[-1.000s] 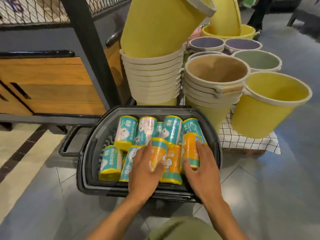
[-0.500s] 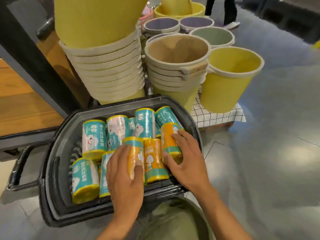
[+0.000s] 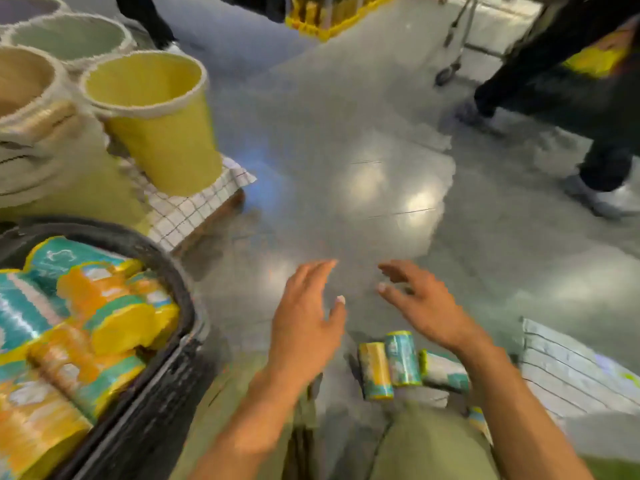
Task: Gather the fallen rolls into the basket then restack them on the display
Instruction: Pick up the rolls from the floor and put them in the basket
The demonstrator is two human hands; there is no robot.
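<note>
The dark plastic basket [image 3: 180, 348] sits at the lower left, filled with several teal, orange and yellow rolls [image 3: 86, 327]. Three more rolls [image 3: 401, 365] lie side by side on the grey floor at the lower middle, just under my right wrist. My left hand [image 3: 304, 327] hovers above the floor to the right of the basket, fingers apart and holding nothing. My right hand [image 3: 422, 306] hangs beside it, also spread and bare, above and slightly beyond the floor rolls. The picture is blurred by motion.
Yellow and beige buckets [image 3: 156, 116] stand on a checked cloth [image 3: 194, 206] at the upper left. A person's dark-trousered legs [image 3: 588, 126] walk past at the upper right. A white slatted panel [image 3: 571, 372] lies at the right. My green-trousered knees [image 3: 426, 445] fill the bottom.
Both hands have left the rolls in the basket and swung right over the floor. My view has turned right, so the basket now sits at the left edge and floor rolls appear.
</note>
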